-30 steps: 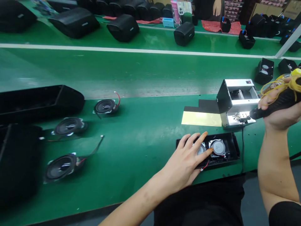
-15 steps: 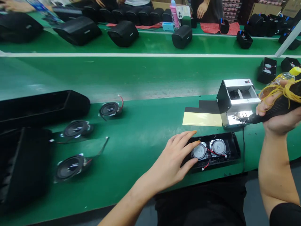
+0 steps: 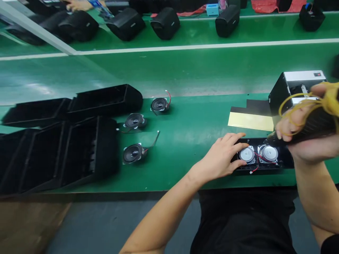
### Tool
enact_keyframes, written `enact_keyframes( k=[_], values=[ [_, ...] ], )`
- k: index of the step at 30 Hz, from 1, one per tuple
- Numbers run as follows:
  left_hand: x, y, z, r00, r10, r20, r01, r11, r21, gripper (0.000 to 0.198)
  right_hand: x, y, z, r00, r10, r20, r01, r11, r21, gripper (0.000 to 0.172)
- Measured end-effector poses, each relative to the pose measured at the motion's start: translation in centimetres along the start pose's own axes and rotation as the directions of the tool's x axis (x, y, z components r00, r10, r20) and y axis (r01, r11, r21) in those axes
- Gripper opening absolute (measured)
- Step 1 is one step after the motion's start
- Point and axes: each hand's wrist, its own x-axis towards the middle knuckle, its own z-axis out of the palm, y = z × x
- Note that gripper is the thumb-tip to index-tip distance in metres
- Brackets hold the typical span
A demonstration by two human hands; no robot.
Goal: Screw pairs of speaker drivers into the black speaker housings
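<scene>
A black speaker panel (image 3: 287, 158) lies on the green bench in front of me, holding two round speakers with silver backs, the left speaker (image 3: 247, 154) and the right speaker (image 3: 269, 153). Thin red wires with a small white plug run between them. My left hand (image 3: 225, 155) rests over the panel's left end, its fingers apart around the left speaker. In my right hand (image 3: 304, 130) is a black electric screwdriver (image 3: 316, 123) with yellow cord looped about it. Its tip is close to the right speaker's upper edge; contact is unclear.
A screw feeder (image 3: 278, 88) stands behind my right hand, beside a yellow sheet (image 3: 250, 121). Three loose speakers, one of them a wired speaker (image 3: 132, 153), lie left of centre. Several open black cabinets (image 3: 106, 148) fill the left. Closed black boxes (image 3: 227, 21) line the far bench, where another person's hand (image 3: 79, 5) shows.
My right hand has brought the screwdriver from beside the screw feeder to above the right speaker. My left hand stays at the panel's left end. The view has turned left and down.
</scene>
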Motion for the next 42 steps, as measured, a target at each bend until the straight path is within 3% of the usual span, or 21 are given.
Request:
enact_keyframes(
  k=[2,4,10,15,32,38,42],
  values=[
    [0.1,0.1,0.0,1.000,-0.002,0.009,0.002,1.000,0.012,0.046,-0.1,2.0,1.5,0.998,-0.058,0.026,0.058,0.998,0.004,0.069],
    [0.1,0.1,0.1,1.000,-0.004,0.005,0.004,1.000,0.016,0.044,-0.3,3.4,2.2,0.999,-0.033,0.033,0.034,0.999,-0.015,0.072],
    [0.0,-0.1,0.5,0.999,-0.002,-0.034,0.002,1.000,0.018,0.044,-0.3,5.6,1.3,0.999,0.009,0.031,-0.007,0.999,-0.045,0.077],
    [-0.1,-0.1,0.6,0.999,0.000,-0.044,0.001,1.000,0.019,0.044,-0.2,5.7,1.3,0.997,0.079,0.021,-0.079,0.997,-0.017,0.085],
    [0.1,0.0,0.5,0.998,-0.001,-0.055,0.002,0.999,0.032,0.042,-0.2,6.5,1.2,0.998,0.024,0.053,-0.022,0.999,-0.049,0.076],
    [0.3,-0.1,0.6,0.999,0.011,-0.054,-0.009,0.999,0.033,0.043,-0.9,7.5,0.5,0.981,0.026,0.194,-0.023,1.000,-0.019,0.070],
    [0.4,-0.2,0.5,1.000,-0.001,-0.016,0.001,0.999,0.050,0.046,-1.5,8.3,0.2,0.979,-0.011,0.202,0.017,1.000,-0.027,0.064]
  ],
)
